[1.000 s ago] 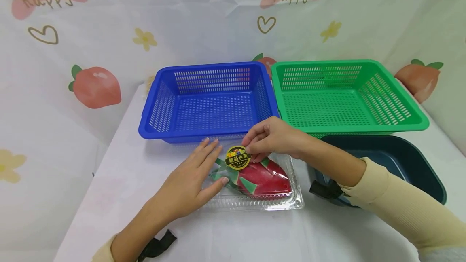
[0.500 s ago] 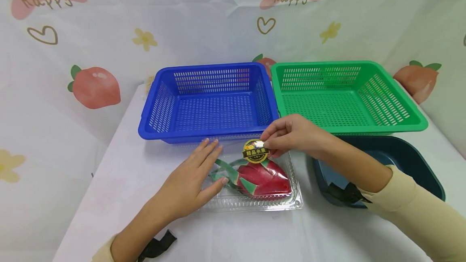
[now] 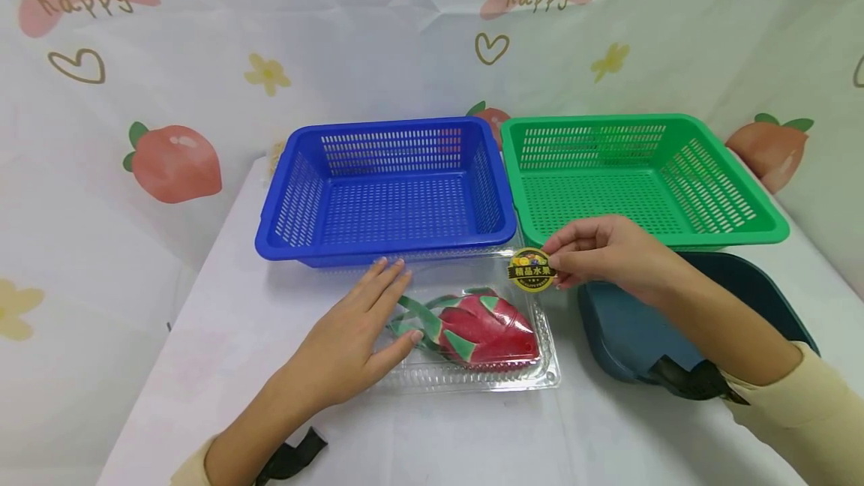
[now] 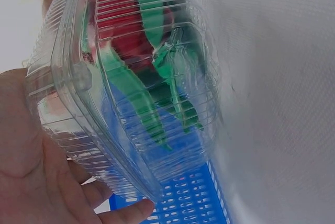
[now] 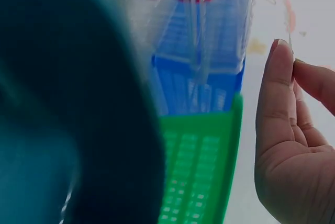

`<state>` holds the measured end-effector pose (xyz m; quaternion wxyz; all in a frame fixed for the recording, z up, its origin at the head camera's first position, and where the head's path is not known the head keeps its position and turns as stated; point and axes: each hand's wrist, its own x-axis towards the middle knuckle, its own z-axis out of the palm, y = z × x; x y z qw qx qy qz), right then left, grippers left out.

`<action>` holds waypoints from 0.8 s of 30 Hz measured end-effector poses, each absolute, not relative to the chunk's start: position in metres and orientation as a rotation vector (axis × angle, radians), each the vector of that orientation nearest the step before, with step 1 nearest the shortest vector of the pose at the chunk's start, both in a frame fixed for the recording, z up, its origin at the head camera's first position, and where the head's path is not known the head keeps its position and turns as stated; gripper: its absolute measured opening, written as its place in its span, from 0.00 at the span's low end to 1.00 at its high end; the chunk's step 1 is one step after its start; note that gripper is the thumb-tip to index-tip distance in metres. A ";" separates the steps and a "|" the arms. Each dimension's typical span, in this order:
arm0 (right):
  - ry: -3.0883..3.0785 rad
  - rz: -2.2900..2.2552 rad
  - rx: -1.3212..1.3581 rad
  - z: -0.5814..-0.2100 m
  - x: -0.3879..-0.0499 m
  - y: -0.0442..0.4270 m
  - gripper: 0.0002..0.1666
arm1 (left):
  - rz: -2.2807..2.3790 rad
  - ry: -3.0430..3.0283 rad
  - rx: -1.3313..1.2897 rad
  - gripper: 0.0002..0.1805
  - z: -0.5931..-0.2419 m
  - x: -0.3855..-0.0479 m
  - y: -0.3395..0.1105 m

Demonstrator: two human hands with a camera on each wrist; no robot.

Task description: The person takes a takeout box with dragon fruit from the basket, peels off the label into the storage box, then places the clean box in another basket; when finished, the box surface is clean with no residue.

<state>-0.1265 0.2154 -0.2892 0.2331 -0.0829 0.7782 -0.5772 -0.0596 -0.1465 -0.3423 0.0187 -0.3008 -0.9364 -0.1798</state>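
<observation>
A clear lidded plastic box [image 3: 432, 379] holds a red dragon fruit [image 3: 487, 330] with green leaf tips. The left hand [image 3: 347, 336] lies on the box's left part with its fingers straight; in the left wrist view that hand [image 4: 47, 166] is against the box's side. Between thumb and forefinger, the right hand [image 3: 610, 253] pinches a round black and gold sticker [image 3: 532, 270] by its edge, over the box's back right corner. The right wrist view shows the same hand [image 5: 293, 135] with the sticker nearly edge-on at the fingertips.
Behind the box stands a blue basket [image 3: 385, 250], beside a green basket [image 3: 648, 238] on its right. A dark teal tub [image 3: 607, 321] lies below the right forearm. A patterned white cloth [image 3: 378, 36] hangs at the back.
The right hand has moved to the right with the sticker, from over the fruit to the box's back right corner. More of the fruit shows. The left hand has stayed in place.
</observation>
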 end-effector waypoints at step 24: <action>2.435 -1.419 -0.079 -0.328 -0.094 0.326 0.15 | -0.548 -2.916 -0.935 0.41 -0.341 -0.059 -0.147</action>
